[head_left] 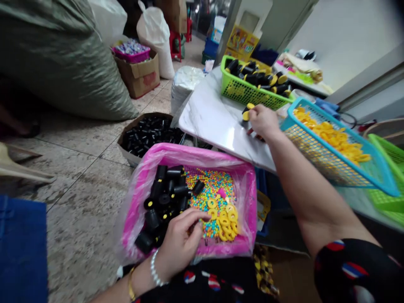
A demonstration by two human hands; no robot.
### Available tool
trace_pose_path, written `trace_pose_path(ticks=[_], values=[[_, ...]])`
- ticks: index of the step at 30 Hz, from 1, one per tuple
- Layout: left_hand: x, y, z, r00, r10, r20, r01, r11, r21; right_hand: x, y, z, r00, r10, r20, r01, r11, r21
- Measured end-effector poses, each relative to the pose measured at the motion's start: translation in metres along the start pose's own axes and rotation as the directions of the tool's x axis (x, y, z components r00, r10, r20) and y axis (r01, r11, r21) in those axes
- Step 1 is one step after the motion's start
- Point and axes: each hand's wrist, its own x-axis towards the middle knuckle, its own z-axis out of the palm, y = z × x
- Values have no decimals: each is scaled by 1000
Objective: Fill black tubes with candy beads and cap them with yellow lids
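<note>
Tube (247,112), yellow-capped, is pinched by the right hand (263,122) at its fingertips, with the slab (217,122) just under them. Held so lightly on an outstretched arm, it could slip and roll off. Left hand (178,244), palm down, curls over loose tubes (164,189) beside beads (214,185); whether its fingers grip anything, I cannot tell.

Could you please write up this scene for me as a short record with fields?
left hand: in the pink tray, fingertips on coloured beads, between black cylinders and yellow rings; grip unclear
right hand: holds a black-and-yellow piece over the white table
nearby: green basket of similar pieces; blue basket of yellow parts; cardboard box of black cylinders on the floor
</note>
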Motion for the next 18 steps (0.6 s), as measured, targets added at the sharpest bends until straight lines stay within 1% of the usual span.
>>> trace_pose_path(ticks=[3,7,9,11,13,14,15,16,17,18], values=[[1,-2,0,1000,1,-3,-1,999,48,7,-4,3,998,41,-47,-43,998,-40],[4,-4,0,998,56,-16,-55,996,76,19,-3,5,994,88,-66,-88,996,4],[4,-2,0,998,56,-20,-55,996,76,21,-3,1,993,102,-57,-101,995,23],[3,0,0,999,21,-29,-19,997,69,15,-3,-7,991,121,-56,-120,992,26],[1,2,0,999,-16,-46,18,999,42,-3,-7,-17,983,91,-158,-93,996,-3],[0,2,0,997,-32,-64,33,999,18,-18,-11,-21,961,25,-275,-36,999,-35],[-1,1,0,995,-46,-88,45,999,-11,-37,-15,-24,926,-50,-375,30,998,-58],[-1,0,0,992,-61,-112,56,997,-44,-59,-22,-24,911,-104,-398,91,995,-51],[-2,-1,1,988,-77,-137,67,995,-80,-84,-29,-23,920,-130,-371,134,991,-15],[-2,-2,1,983,-92,-158,75,991,-115,-111,-37,-18,948,-164,-273,178,984,27]])
